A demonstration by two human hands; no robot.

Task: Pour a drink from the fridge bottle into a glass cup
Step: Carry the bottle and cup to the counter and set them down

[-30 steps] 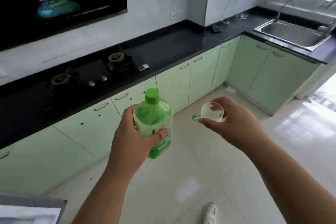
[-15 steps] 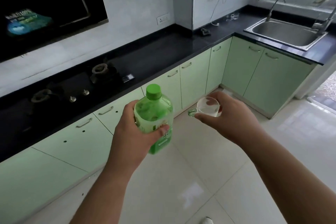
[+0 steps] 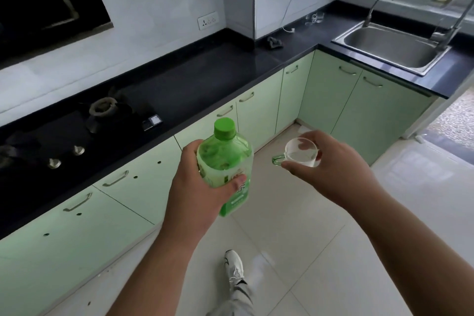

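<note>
A: Left end first. What's on the countertop point(image 3: 218, 77)?

B: Gas hob point(image 3: 64, 133), set into the countertop's left stretch. Two burners, two knobs along its front.

A: Left hand?

B: Left hand point(image 3: 195, 192) held out in front of the countertop, over the pale floor tiles. Fingers and thumb wrapped round the green bottle point(image 3: 224, 159), thumb lying across the label. Bottle near upright, leaning a little. Green cap point(image 3: 225, 129) on.

A: The cup?

B: Glass cup point(image 3: 301, 152), also in front of the countertop, further right along it than the bottle. Near the bottle, not touching it. Clear glass, green handle pointing toward the bottle. Right hand point(image 3: 331, 169) grips it: fingers curled round the far wall, showing through the glass, thumb on the near side. Whether it holds any liquid, cannot tell.

A: Far right?

B: Steel sink point(image 3: 389, 46), sunk into the countertop's right-hand run past the corner. Tap at its back edge.
</note>
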